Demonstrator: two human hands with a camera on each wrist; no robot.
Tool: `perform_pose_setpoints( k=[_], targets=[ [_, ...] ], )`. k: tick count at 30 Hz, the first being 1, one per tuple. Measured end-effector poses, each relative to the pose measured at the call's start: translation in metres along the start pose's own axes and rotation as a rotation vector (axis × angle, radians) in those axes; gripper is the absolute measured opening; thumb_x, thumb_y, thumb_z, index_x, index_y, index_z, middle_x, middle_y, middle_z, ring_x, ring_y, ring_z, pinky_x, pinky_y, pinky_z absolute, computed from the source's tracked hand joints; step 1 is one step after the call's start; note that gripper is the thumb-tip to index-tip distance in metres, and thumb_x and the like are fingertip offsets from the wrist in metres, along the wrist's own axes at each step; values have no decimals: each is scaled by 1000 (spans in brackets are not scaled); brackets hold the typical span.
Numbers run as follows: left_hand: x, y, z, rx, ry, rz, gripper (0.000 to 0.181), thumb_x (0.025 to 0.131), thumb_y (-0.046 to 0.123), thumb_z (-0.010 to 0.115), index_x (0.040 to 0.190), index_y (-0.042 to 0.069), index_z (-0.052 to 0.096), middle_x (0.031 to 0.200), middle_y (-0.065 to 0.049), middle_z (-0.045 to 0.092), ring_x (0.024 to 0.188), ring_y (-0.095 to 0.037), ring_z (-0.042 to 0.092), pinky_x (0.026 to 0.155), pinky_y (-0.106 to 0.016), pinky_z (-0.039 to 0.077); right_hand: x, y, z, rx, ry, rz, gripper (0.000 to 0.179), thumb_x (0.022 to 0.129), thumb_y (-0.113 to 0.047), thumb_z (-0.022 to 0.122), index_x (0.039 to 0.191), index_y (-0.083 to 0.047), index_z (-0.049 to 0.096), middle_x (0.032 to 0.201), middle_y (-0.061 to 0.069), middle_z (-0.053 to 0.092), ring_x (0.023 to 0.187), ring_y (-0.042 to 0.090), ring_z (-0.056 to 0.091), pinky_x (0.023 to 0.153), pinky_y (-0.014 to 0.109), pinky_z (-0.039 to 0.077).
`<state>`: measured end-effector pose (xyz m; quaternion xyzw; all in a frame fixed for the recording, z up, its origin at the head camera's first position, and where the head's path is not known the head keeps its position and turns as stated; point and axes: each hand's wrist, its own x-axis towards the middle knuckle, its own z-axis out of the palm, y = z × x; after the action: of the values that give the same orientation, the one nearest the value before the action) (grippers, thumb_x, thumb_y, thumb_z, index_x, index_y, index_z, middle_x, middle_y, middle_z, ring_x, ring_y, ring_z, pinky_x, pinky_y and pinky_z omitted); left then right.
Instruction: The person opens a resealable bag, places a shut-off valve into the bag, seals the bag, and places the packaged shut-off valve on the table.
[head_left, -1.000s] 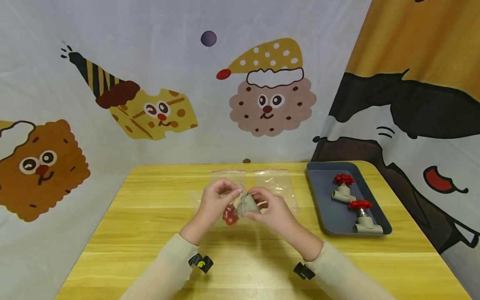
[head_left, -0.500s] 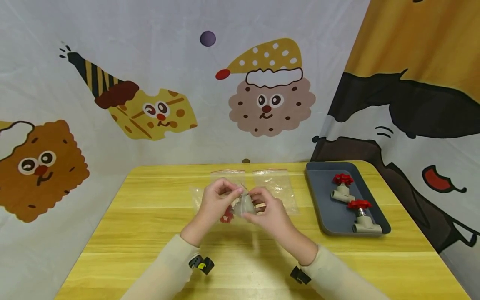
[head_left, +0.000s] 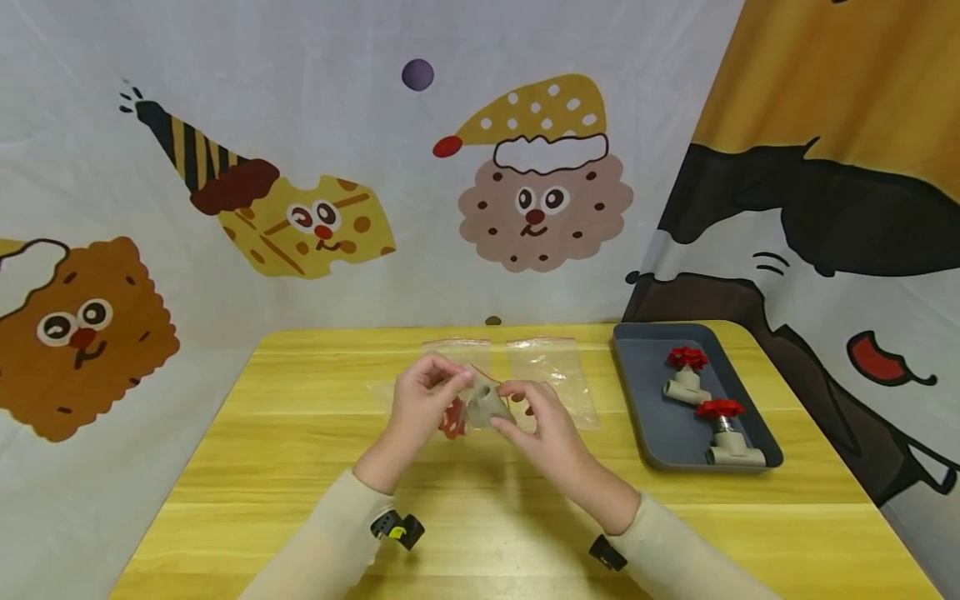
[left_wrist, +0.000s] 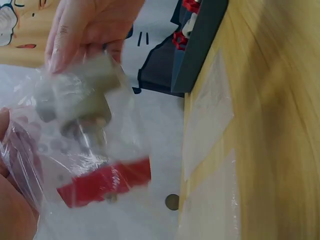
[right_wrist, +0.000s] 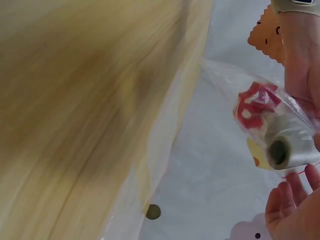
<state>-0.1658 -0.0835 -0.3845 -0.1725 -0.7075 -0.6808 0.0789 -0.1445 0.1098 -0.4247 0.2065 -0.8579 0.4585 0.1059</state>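
Over the middle of the table, a clear zip bag (left_wrist: 127,132) hangs between both hands, with a valve (head_left: 487,407) inside it. The valve has a beige tee-shaped pipe body (left_wrist: 87,92) and a red handwheel (right_wrist: 256,104), which points down and to the left in the head view. My left hand (head_left: 420,404) pinches the bag near its red-lined edge. On the other side, my right hand (head_left: 551,429) holds the pipe end between thumb and fingers. Whether bag film lies between those fingers and the pipe is unclear.
A grey tray (head_left: 637,400) at the right holds two similar valves (head_left: 686,379) with red handwheels. Two flat zip bags lie toward the table's back edge, one (head_left: 551,367) right of the other (head_left: 457,346). A printed cloth (head_left: 427,250) hangs behind the table.
My left hand has shifted slightly left and the bag's red-lined edge is spread wider. The valve has turned, so a round pipe opening now shows. The tray and its valves stay put.
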Motion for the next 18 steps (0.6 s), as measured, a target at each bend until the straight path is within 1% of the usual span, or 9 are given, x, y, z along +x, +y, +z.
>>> perform_pose_setpoints(
  k=[2, 3, 5, 7, 9, 12, 13, 15, 18],
  targets=[
    [1, -4, -2, -41, -3, 5, 9, 88, 2, 64, 89, -5, 58, 85, -30, 62, 49, -18, 54, 44, -40, 49, -1, 4, -1, 42, -8, -20, 36, 86, -28, 70, 119, -23, 56, 128, -4, 48, 110, 19, 50, 81, 38, 48],
    [1, -6, -2, -57, -3, 8, 9, 89, 2, 63, 90, -5, 58, 83, -30, 62, 43, -22, 49, 39, -43, 44, -1, 5, -1, 70, -21, -27, 38, 87, -28, 70, 121, -24, 55, 132, -3, 45, 113, 20, 48, 82, 40, 49],
    [3, -11, -4, -86, 2, 19, 8, 89, 1, 62, 91, -4, 57, 80, -29, 61, 37, -29, 41, 33, -46, 36, -2, 8, -1, 135, -58, -25, 44, 86, -24, 71, 125, -26, 53, 137, -1, 40, 118, 22, 47, 84, 43, 50],
    [5, -14, -4, -61, 35, 38, 8, 88, 2, 64, 90, -4, 58, 80, -21, 65, 40, -27, 46, 34, -42, 38, -3, 11, 0, 178, -102, -16, 54, 83, -19, 73, 131, -27, 49, 140, 2, 39, 119, 23, 49, 87, 46, 51],
    [7, -16, -4, -43, 67, 58, 9, 87, 3, 66, 88, -3, 59, 79, -12, 67, 46, -22, 53, 37, -37, 42, -3, 12, 1, 203, -152, 3, 65, 82, -11, 74, 137, -28, 44, 140, 3, 41, 114, 24, 54, 88, 45, 52],
    [8, -17, -3, -26, 112, 83, 11, 84, 2, 69, 85, -4, 60, 80, 0, 69, 65, -13, 64, 50, -28, 50, -4, 14, 3, 198, -197, 23, 75, 81, -5, 73, 142, -31, 38, 135, 4, 48, 102, 20, 62, 87, 35, 54],
    [8, -18, -2, -30, 118, 88, 11, 84, 1, 69, 85, -5, 60, 80, 1, 68, 68, -11, 65, 53, -26, 52, -5, 14, 4, 188, -196, 26, 75, 82, -4, 73, 142, -32, 37, 131, 4, 51, 98, 17, 63, 86, 31, 54],
    [8, -17, -1, -40, 128, 97, 12, 83, 0, 69, 85, -7, 59, 80, 4, 68, 72, -10, 66, 60, -23, 54, -5, 14, 5, 178, -166, 12, 73, 82, 0, 71, 140, -30, 40, 121, 5, 57, 92, 15, 64, 84, 27, 54],
    [8, -16, -1, -43, 150, 99, 13, 83, -1, 69, 84, -8, 59, 79, 5, 67, 73, -8, 65, 62, -19, 53, -5, 14, 5, 190, -84, -13, 63, 82, 4, 69, 135, -19, 44, 107, 7, 63, 90, 15, 64, 81, 28, 55]
  ],
)
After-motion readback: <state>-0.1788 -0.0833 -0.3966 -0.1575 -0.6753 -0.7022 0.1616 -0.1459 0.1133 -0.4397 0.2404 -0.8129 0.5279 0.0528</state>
